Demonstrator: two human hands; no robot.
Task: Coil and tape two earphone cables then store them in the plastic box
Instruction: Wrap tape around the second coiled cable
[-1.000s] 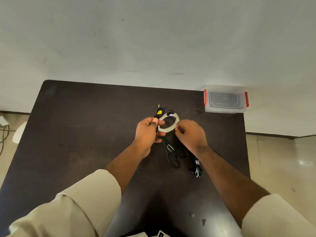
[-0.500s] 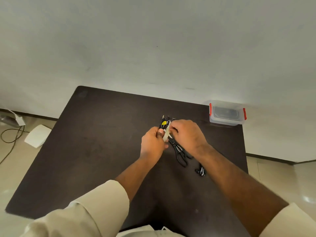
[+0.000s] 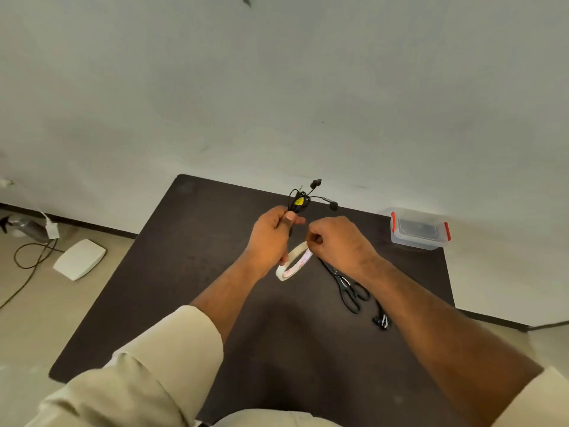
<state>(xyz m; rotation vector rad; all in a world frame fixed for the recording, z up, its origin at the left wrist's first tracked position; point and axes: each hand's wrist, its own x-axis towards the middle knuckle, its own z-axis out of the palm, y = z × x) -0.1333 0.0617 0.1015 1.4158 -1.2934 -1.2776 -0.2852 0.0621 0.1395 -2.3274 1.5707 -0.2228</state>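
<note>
White rounded flat device (image 3: pixel 79 258) on the floor, far left; dark matte tabletop (image 3: pixel 172 272); left hand (image 3: pixel 271 237) gripping a coiled black earphone cable (image 3: pixel 300 200), yellow tag; right hand (image 3: pixel 338 245) pinching a thin pale tape ring (image 3: pixel 292 263); black scissors (image 3: pixel 348 288) lying flat; second earphone bundle (image 3: pixel 381 321) nearer; clear rectangular plastic box (image 3: pixel 417 231), red clips, far right.

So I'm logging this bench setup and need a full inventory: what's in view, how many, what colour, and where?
earphones: 1, black with yellow tag, coiled in left hand
second earphones: 1, black, on table by right forearm
tape roll: 1, whitish, between the hands
scissors: 1, black, on table
box: 1, clear with red clips, table's far right corner
table: 1, dark brown
white pad: 1, on floor, left
left hand: holds earphones
right hand: pinches tape roll
</note>
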